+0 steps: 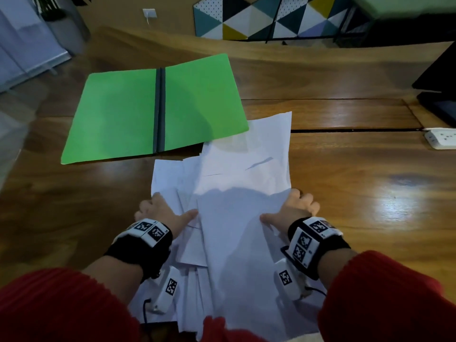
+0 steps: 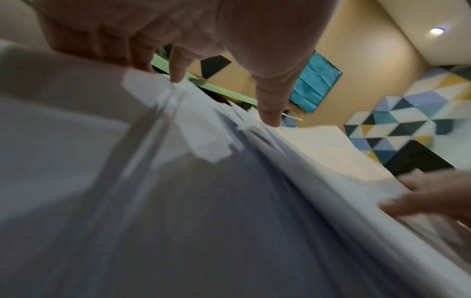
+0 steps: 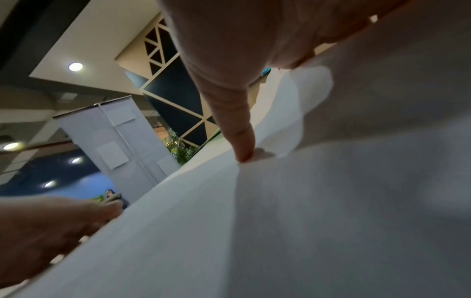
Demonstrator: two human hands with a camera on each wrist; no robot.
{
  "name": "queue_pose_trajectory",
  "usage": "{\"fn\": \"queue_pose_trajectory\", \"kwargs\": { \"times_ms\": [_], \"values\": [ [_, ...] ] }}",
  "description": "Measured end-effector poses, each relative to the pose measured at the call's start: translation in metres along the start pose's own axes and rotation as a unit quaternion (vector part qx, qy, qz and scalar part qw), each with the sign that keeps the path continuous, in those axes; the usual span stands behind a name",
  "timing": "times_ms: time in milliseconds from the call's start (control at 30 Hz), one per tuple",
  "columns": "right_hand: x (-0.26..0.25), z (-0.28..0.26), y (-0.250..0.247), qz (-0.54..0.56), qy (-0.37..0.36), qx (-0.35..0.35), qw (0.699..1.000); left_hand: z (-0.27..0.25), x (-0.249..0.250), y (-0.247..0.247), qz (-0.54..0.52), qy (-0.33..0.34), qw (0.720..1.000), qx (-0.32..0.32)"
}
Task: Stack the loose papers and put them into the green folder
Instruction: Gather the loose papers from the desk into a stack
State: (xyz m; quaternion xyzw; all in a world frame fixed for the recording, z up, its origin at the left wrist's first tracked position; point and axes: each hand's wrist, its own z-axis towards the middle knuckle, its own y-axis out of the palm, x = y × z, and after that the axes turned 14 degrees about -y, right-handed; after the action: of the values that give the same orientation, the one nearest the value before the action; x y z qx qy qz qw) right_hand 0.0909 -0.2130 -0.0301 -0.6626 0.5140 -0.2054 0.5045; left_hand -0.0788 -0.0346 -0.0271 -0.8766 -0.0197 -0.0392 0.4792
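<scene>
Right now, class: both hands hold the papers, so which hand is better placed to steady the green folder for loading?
Left, probably. The left hand grips the papers on the side where the open green folder lies; the right hand is farther away.

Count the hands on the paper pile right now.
2. Left hand grips the papers' left edge; right hand grips the right edge, thumbs on top. Fingers under the sheets are hidden.

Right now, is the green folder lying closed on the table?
No, the green folder lies open and flat on the wooden table, both covers spread either side of its dark spine, with no papers inside it.
</scene>
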Motion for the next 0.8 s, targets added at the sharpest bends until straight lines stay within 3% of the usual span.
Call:
{"fn": "queue_pose_trajectory", "kwargs": {
  "times_ms": [167, 333, 400, 500, 600, 800],
  "values": [
    [-0.011, -0.002, -0.001, 0.023, -0.014, -0.027, 0.999, -0.033, 0.010, 0.022, 0.021, 0.121, 0.991, -0.051],
    [0.010, -0.004, -0.012, 0.195, 0.002, 0.012, 0.981, -0.043, 0.017, 0.027, -0.079, 0.221, 0.961, -0.146],
    [0.026, -0.005, -0.013, 0.262, 0.028, 0.037, 0.964, -0.041, 0.018, 0.026, -0.119, 0.217, 0.952, -0.180],
    [0.045, -0.009, -0.011, 0.271, 0.050, 0.022, 0.961, -0.045, 0.021, 0.030, -0.132, 0.169, 0.962, -0.166],
    [0.055, -0.015, -0.009, 0.300, 0.060, 0.017, 0.952, -0.053, 0.030, 0.039, -0.174, 0.144, 0.955, -0.193],
    [0.057, -0.026, -0.002, 0.243, 0.050, 0.075, 0.966, -0.064, 0.043, 0.035, -0.101, 0.153, 0.957, -0.224]
  ]
}}
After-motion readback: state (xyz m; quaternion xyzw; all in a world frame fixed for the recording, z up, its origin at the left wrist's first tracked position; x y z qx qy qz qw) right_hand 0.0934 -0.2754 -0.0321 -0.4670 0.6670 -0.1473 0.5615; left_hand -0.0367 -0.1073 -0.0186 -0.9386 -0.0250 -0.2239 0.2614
